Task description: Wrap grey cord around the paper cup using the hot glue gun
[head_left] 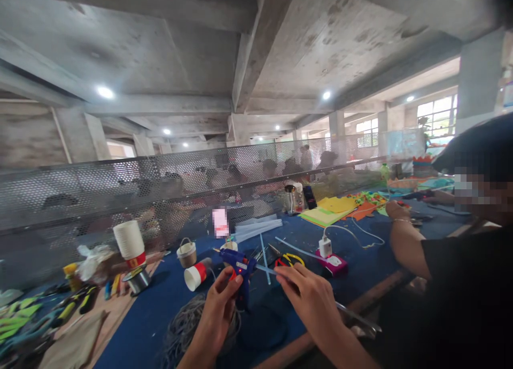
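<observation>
My left hand [219,310] is closed round the handle of a blue hot glue gun [239,266], whose nozzle points to the left and whose small red light glows. At the gun's back end, my right hand [306,289] pinches a translucent glue stick [266,270] that runs into the gun. Beneath my left wrist lies a coil of grey cord [182,326]. Just left of the gun, a paper cup [195,276] with a red band rests on its side. Behind it stands a small cup with a handle [186,254].
Yellow-handled pliers [294,259] and a purple power strip [332,263] with a white charger [325,247] lie beyond my right hand. More glue sticks [258,227] sit farther back. Stacked paper cups [129,240] and a wire spool [137,281] stand left. A co-worker [460,262] works at right.
</observation>
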A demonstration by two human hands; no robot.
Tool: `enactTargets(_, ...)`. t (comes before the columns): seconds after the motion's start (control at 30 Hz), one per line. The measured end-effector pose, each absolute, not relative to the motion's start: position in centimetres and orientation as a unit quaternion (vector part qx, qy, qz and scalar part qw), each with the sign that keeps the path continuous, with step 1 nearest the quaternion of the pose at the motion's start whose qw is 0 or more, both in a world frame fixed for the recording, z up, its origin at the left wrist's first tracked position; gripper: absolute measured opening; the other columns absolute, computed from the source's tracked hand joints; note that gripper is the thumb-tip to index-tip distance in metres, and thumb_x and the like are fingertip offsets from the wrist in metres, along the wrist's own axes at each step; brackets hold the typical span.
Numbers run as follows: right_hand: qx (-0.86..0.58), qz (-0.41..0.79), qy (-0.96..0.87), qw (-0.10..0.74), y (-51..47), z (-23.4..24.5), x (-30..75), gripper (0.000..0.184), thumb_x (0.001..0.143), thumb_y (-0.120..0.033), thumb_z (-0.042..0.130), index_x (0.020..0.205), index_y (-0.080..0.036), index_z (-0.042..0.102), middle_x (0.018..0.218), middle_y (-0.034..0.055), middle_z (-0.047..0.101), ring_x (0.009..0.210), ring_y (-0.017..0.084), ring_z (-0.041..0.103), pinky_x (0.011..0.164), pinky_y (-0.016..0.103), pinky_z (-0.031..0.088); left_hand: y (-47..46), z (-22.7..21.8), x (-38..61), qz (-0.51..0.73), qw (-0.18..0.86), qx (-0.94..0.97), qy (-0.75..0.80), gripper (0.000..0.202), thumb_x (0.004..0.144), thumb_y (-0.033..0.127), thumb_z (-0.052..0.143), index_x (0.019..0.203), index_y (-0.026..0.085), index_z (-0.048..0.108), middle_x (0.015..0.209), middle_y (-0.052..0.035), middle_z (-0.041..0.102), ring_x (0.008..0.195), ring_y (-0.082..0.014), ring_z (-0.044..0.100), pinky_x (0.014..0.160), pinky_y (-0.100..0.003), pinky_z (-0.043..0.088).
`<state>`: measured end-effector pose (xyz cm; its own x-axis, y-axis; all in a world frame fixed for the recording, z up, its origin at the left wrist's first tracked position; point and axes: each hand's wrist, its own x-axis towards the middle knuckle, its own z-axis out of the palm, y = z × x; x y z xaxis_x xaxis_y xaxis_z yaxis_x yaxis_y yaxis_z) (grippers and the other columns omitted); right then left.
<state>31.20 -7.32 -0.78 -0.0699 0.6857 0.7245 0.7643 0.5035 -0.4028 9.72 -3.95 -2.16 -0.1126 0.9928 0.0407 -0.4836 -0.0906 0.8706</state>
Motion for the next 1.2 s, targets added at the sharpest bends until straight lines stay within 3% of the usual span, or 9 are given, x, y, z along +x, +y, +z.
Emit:
enactTargets(0.2,-0.492,-0.057,-0.737,0.460,-7.6,-0.2,31.1,0.020,0.097,-0.030,0.052,0.107,-0.030,0.070,0.091,0.0022,0.072,0.080,0.017,0.070,0.070,0.023,0.047,-4.4,-1.3,9.9,0.661,0.536,0.336,0.404,0.048,0.056,0.027,0.090,0.097,0.024,0.066,0.080,0.0071,0.072,0.063,-0.0083,0.067,0.053,-0.013,0.047)
enactTargets(0.63,-0.487,-0.055,-0.743,0.456,-7.9,0.5,31.3,0.019,0.097,-0.032,0.051,0.102,-0.028,0.069,0.089,0.0028,0.070,0.079,0.018,0.069,0.069,0.025,0.046,-4.2,-1.5,9.6,0.663,0.526,0.350,0.402,0.049,0.055,0.026,0.091,0.098,0.023,0.066,0.077,0.0055,0.071,0.065,-0.0095,0.068,0.054,-0.014,0.048)
enactTargets(0.77,-0.486,-0.046,-0.747,0.451,-7.8,0.3,31.2,0.017,0.097,-0.036,0.053,0.097,-0.027,0.068,0.090,0.0020,0.070,0.078,0.017,0.069,0.067,0.024,0.045,-4.1,-1.4,9.8,0.667,0.527,0.339,0.404,0.054,0.052,0.024,0.092,0.100,0.020,0.068,0.084,0.0012,0.074,0.073,-0.0132,0.071,0.063,-0.016,0.052)
enactTargets(0.9,-0.489,-0.058,-0.746,0.448,-7.7,0.1,31.1,0.021,0.098,-0.037,0.050,0.095,-0.027,0.067,0.087,0.0017,0.071,0.074,0.016,0.069,0.065,0.024,0.045,-4.9,-0.5,10.3,0.651,0.545,0.366,0.381,0.049,0.059,0.028,0.089,0.103,0.019,0.070,0.096,-0.0043,0.076,0.090,-0.0204,0.072,0.077,-0.023,0.054)
enactTargets(1.0,-0.491,-0.057,-0.746,0.447,-7.8,0.1,31.0,0.022,0.099,-0.036,0.048,0.094,-0.027,0.067,0.087,0.0016,0.072,0.074,0.016,0.070,0.064,0.024,0.044,-5.4,0.1,10.5,0.631,0.561,0.412,0.343,0.044,0.063,0.032,0.087,0.101,0.018,0.072,0.098,-0.0063,0.076,0.092,-0.0237,0.072,0.084,-0.028,0.054)
enactTargets(1.2,-0.499,-0.021,-0.749,0.435,-7.9,0.2,31.0,0.020,0.098,-0.032,0.049,0.092,-0.027,0.067,0.087,-0.0004,0.073,0.075,0.017,0.070,0.064,0.024,0.042,-5.4,0.1,10.6,0.634,0.536,0.429,0.356,0.040,0.062,0.034,0.087,0.096,0.018,0.072,0.085,-0.0043,0.074,0.078,-0.0221,0.072,0.069,-0.026,0.055)
